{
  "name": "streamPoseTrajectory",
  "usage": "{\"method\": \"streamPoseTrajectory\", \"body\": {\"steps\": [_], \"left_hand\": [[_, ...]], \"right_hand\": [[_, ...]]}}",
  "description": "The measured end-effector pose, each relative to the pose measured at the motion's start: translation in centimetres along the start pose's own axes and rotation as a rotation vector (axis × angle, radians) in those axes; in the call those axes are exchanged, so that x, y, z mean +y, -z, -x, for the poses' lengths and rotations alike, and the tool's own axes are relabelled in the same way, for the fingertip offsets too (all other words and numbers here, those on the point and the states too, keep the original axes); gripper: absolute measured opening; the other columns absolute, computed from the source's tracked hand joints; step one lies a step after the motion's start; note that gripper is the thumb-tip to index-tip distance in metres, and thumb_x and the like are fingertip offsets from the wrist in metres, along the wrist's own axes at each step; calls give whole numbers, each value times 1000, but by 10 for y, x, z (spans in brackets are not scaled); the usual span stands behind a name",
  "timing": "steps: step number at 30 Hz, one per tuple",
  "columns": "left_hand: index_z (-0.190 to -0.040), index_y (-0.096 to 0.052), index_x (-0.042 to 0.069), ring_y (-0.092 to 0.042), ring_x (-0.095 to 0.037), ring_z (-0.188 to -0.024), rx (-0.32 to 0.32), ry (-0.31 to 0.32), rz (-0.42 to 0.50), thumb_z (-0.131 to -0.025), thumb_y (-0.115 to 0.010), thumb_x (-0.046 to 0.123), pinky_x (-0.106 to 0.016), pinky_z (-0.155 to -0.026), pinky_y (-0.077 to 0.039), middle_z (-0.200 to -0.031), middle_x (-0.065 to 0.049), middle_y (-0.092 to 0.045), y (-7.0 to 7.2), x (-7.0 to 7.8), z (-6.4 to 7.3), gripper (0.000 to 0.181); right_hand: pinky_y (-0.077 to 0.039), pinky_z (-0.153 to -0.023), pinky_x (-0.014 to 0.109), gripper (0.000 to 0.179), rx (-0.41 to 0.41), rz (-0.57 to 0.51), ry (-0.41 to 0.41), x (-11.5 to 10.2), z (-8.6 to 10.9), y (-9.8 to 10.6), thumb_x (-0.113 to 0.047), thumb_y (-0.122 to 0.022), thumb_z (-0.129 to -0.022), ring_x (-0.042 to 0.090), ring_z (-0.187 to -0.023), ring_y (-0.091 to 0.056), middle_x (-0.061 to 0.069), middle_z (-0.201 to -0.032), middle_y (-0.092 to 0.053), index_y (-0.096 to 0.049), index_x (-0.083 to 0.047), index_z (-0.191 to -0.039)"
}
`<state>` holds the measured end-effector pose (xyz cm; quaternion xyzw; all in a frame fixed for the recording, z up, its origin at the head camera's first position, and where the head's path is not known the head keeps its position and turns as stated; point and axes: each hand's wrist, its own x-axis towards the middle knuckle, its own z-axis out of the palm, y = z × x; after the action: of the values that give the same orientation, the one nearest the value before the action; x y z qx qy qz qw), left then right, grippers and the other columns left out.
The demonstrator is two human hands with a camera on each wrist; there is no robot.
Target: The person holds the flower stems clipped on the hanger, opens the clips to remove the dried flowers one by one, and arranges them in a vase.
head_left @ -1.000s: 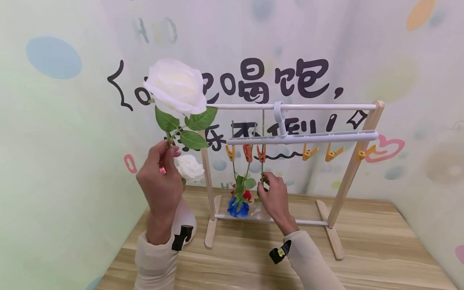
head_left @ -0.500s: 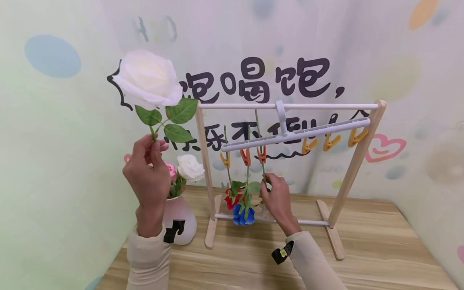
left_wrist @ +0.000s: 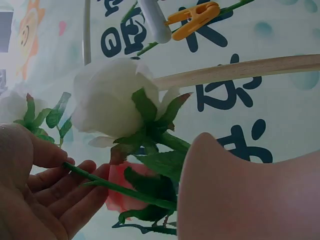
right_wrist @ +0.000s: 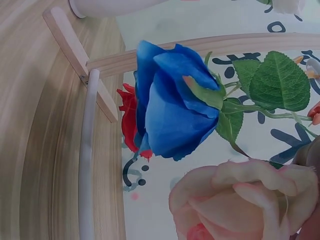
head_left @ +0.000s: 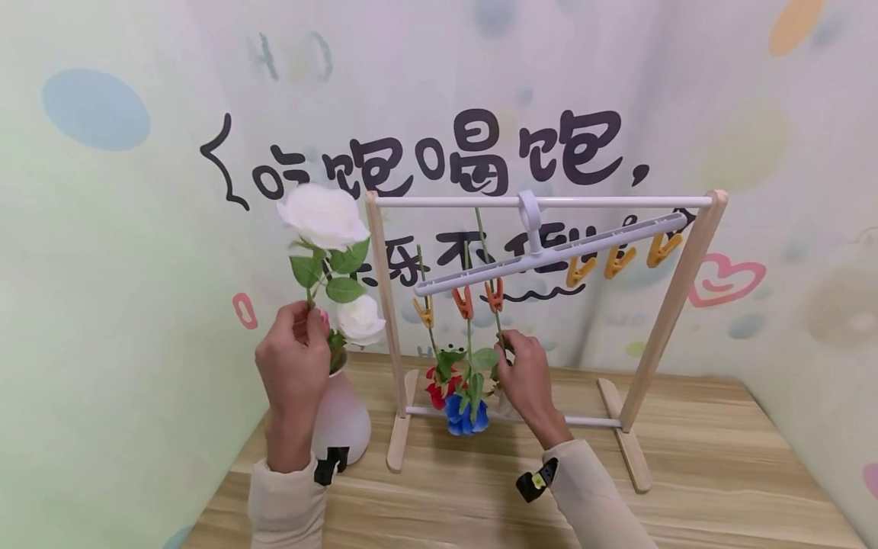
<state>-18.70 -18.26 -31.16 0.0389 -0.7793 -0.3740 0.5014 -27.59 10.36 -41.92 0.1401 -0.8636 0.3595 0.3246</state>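
My left hand [head_left: 293, 351] pinches the green stem [left_wrist: 115, 186] of a white rose [head_left: 322, 217], which stands upright above the vase [head_left: 343, 419]. In the left wrist view the stem's lower end runs in at the vase's mouth. My right hand [head_left: 527, 377] holds the stem of a cream rose with pink edges [right_wrist: 240, 200], head down below an orange clip [head_left: 494, 296] on the hanger [head_left: 507, 267]. Beside it, a blue rose [head_left: 468, 415] and a red rose [head_left: 442, 387] hang head down from clips. The right fingers are mostly hidden in the right wrist view.
A wooden rack [head_left: 386, 305] with a white top bar [head_left: 453, 202] carries the tilted hanger, left end lower. Several yellow clips [head_left: 620, 263] hang on its right half, holding nothing. A second white rose [head_left: 360, 319] and a pink flower [left_wrist: 127, 187] stand in the vase.
My left hand moved left with the white rose, then came back right and down, lowering it toward the vase. The hanger tilted, its left end sinking. My right hand stayed nearly in place.
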Motion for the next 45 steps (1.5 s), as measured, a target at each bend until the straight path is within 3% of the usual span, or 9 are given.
{"method": "streamPoseTrajectory", "body": {"steps": [6,13,27,30,34,38,40,42,45], "left_hand": [[-96,-70,-10,-57,-40,-86,71,-59,-19,-92,-66,5,-43,-75,-41,-90,-24,-63,-4,-12,12,16],[-89,-72,-10,-43,-43,-112,126,-42,-85,-88,-70,7,-56,-90,-27,-111,-26,-53,-5,-21,25,17],[-119,-62,-15,-31,-47,-133,-17,-41,-170,-78,-74,-6,-62,-98,-26,-135,-30,-45,7,-26,37,44],[-129,-57,-11,-33,-46,-132,40,-48,-140,-78,-70,-9,-61,-98,-27,-136,-30,-43,11,-21,39,52],[-131,-52,-8,-40,-40,-129,238,-72,-25,-82,-59,-14,-48,-107,-32,-134,-29,-43,11,-11,40,50],[-121,-55,-11,-49,-35,-120,444,-159,160,-77,-53,-14,-34,-105,-40,-124,-30,-49,1,5,41,44],[-116,-57,-12,-51,-33,-114,471,-227,219,-76,-55,-11,-30,-104,-42,-117,-30,-52,-7,16,43,40],[-111,-58,-12,-54,-34,-106,444,-316,248,-76,-57,-9,-29,-101,-43,-110,-30,-56,-16,29,46,36],[-108,-62,-9,-58,-33,-96,291,-425,226,-81,-59,-3,-30,-93,-47,-101,-24,-62,-30,49,53,28]], "right_hand": [[-51,-78,46,11,15,4,23,1,0,1,-5,-68,-90,30,-86,-63,12,-92,-74,-70,-3,-101],[-51,-77,45,11,21,2,30,1,0,1,-5,-69,-90,30,-85,-62,13,-92,-74,-70,-2,-101],[-52,-78,45,11,11,17,29,1,0,2,-5,-68,-91,30,-85,-62,13,-92,-74,-70,-3,-101],[-52,-78,45,11,11,18,26,1,1,2,-5,-68,-91,30,-85,-62,13,-92,-74,-70,-3,-101],[-52,-77,45,11,9,11,24,0,2,1,-6,-68,-91,30,-85,-62,12,-92,-74,-70,-2,-101],[-52,-77,45,11,2,8,23,0,2,0,-6,-68,-91,30,-85,-62,13,-93,-74,-70,-2,-102],[-53,-77,45,12,-1,9,22,0,2,0,-6,-68,-91,30,-86,-62,13,-93,-74,-70,-2,-102],[-53,-76,45,12,1,8,19,-1,2,1,-6,-68,-91,30,-86,-62,13,-94,-74,-70,-2,-102],[-55,-74,45,13,4,8,14,-1,3,2,-6,-68,-91,30,-85,-64,13,-95,-73,-69,-2,-103]]}}
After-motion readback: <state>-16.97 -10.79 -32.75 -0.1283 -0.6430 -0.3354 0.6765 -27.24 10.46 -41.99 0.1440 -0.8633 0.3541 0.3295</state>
